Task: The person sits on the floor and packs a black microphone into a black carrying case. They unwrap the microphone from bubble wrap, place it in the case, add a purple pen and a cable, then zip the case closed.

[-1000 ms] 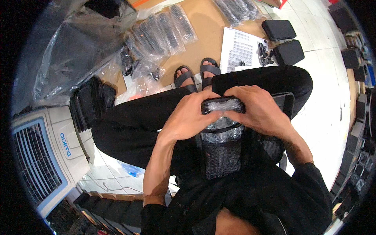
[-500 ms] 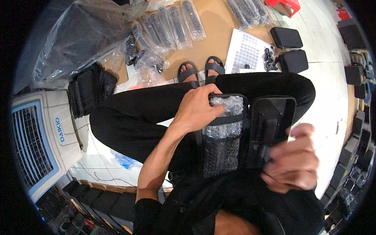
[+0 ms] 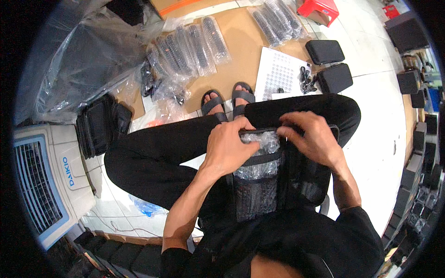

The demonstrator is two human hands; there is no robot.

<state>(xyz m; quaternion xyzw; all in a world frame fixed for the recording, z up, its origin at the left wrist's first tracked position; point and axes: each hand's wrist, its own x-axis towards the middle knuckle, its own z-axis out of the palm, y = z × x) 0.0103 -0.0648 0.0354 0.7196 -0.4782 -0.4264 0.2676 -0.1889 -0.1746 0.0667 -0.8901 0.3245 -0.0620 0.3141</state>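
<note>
White tiled floor point(image 3: 389, 139) all around, covered in the middle by a flat sheet of brown cardboard point(image 3: 241, 51). At far left, a white air cooler point(image 3: 44, 180) with a grey grille. Above it, a large crumpled clear plastic bag point(image 3: 88, 60), and just beside the cooler a stack of black cases point(image 3: 99, 125). Spread over the cardboard, two groups of clear packets point(image 3: 192, 46) filled with dark parts, one near the centre and another further right. Right of those, a white perforated sheet point(image 3: 280, 74) with small black pieces at its edge, then two closed black zip cases point(image 3: 330, 62) lying side by side, and a red stool point(image 3: 323, 8) at the top rim. Down the right rim, rows of more dark cases, too bent to tell apart.

Seated in the middle, legs in black trousers point(image 3: 157, 153), feet in black sandals point(image 3: 227, 102) on the cardboard edge. Resting on the lap, an open black case point(image 3: 278, 180) with a mesh pocket, bubble wrap point(image 3: 259, 143) tucked in its top. Left hand point(image 3: 229, 146) clasped over the case's upper edge, pressing on the bubble wrap. Right hand point(image 3: 315, 136) curled over the top right edge, fingertips pinching the rim next to the wrap.
</note>
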